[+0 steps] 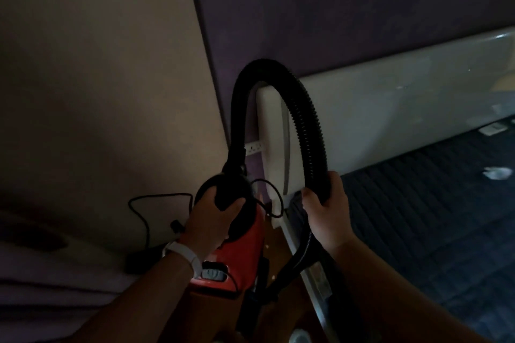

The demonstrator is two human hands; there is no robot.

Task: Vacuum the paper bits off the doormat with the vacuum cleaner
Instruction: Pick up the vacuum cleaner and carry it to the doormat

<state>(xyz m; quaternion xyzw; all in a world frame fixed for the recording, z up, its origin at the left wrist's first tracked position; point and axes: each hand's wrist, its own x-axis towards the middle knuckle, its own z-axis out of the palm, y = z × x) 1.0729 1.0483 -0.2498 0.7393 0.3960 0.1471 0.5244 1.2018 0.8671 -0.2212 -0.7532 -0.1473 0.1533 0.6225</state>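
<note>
Ok, dim frame, camera tilted. Left hand [211,220] is wrapped round the black handle [227,189] on top of the red vacuum cleaner [242,256], fingers curled over it and thumb on the near side. A white wristband [184,255] sits on that wrist. A grey switch [213,273] shows on the red body just near of the wrist. Right hand [326,211] is clamped round the black ribbed hose [308,125], fingers fully closed on it. The hose leaves the far end of the vacuum, loops up and over in a tall arch, then comes down into the right hand. Below the hand a smooth black tube runs on toward the near edge; its end is not visible. Doormat [432,203] is dark and ribbed, on the floor at the right, well apart from the vacuum body. Paper bits [498,172] lie on it near the right edge, pale and crumpled, with another scrap further back by the white panel [390,108]. That panel stands along the far edge of the mat, against a purple wall [334,8]. A pale strip [303,262] runs along the mat's left edge, between the mat and the vacuum. A thin black cord [167,195] loops on the left in front of the beige wall [97,64]. Nozzile contact with the mat: cannot tell.
</note>
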